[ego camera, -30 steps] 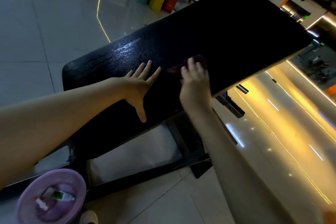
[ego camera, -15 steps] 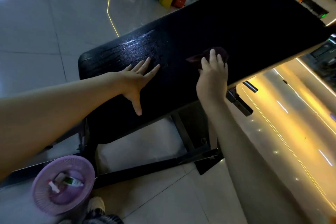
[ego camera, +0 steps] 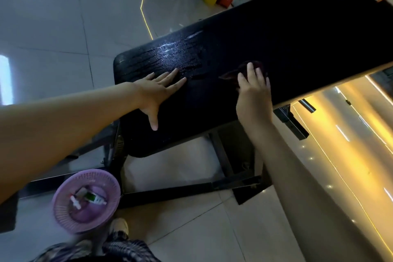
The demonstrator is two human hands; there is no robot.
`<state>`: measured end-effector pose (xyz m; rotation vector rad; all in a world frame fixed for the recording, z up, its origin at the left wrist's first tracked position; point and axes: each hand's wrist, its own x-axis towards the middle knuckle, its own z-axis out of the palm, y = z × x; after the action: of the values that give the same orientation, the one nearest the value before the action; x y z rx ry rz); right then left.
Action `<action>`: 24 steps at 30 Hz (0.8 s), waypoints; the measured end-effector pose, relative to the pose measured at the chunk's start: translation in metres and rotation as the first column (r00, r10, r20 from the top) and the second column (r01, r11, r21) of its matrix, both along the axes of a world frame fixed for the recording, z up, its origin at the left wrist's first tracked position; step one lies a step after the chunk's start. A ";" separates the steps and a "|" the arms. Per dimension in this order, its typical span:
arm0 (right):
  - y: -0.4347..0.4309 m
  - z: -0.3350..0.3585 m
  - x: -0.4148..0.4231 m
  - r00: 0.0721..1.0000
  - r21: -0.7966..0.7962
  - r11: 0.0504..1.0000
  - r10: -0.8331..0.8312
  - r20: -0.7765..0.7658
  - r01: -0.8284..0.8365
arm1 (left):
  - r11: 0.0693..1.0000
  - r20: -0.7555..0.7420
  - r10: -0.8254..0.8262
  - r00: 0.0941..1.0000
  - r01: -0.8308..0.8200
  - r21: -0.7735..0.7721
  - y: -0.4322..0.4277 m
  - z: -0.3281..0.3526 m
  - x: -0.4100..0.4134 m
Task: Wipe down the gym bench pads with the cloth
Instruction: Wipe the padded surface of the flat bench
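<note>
Pad [ego camera: 293,36] runs lengthwise near-left to far-right; right hand [ego camera: 254,93] presses cloth [ego camera: 232,74].

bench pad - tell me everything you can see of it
The bench pad is a long black slab with rounded corners and a grained, vinyl-like skin, running from near left to far right on a dark metal frame. Its near end glistens with wet streaks and droplets; the far part looks dull and dark. The left hand lies flat on it, fingers spread, and the right hand presses a dark reddish cloth onto its middle.
</note>
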<state>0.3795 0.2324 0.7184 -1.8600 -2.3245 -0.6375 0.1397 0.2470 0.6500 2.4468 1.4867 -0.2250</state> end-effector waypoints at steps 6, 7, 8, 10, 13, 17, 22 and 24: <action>-0.031 -0.077 -0.081 0.994 -0.018 0.996 0.087 -0.062 -0.088 | 1.000 -0.012 -0.012 1.000 0.012 0.024 -0.002 -0.009 -0.007; -0.046 -0.088 -0.093 0.990 -0.095 0.986 0.132 -0.050 -0.137 | 0.999 -0.013 -0.015 1.000 0.015 0.035 -0.003 -0.011 -0.008; -0.060 -0.096 -0.100 0.983 -0.171 0.968 0.179 -0.045 -0.184 | 0.999 -0.019 -0.017 1.000 0.018 0.046 -0.003 -0.012 -0.010; -0.073 -0.097 -0.095 0.958 -0.280 0.920 0.287 0.005 -0.274 | 0.998 -0.026 -0.017 1.000 0.018 0.053 -0.004 -0.015 -0.013; -0.045 -0.064 -0.054 0.937 -0.205 0.927 0.339 0.090 -0.315 | 0.999 -0.012 -0.009 1.000 0.010 0.043 -0.005 -0.016 -0.015; 0.017 0.001 -0.002 0.998 -0.017 0.999 0.035 0.057 -0.034 | 1.000 0.031 0.018 0.999 -0.019 0.014 -0.006 -0.020 -0.013; 0.033 -0.023 -0.052 0.992 0.040 0.998 -0.042 -0.115 0.047 | 0.998 0.132 0.059 0.989 -0.055 -0.031 -0.003 -0.021 -0.007; 0.013 -0.051 -0.075 0.991 -0.050 0.994 0.097 -0.090 -0.102 | 0.997 0.165 0.078 0.983 -0.073 -0.033 -0.004 -0.020 -0.005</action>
<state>0.3042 0.2459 0.6669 -1.7422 -2.3829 -0.4764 0.1345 0.2434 0.6298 2.3194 1.4904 -0.0242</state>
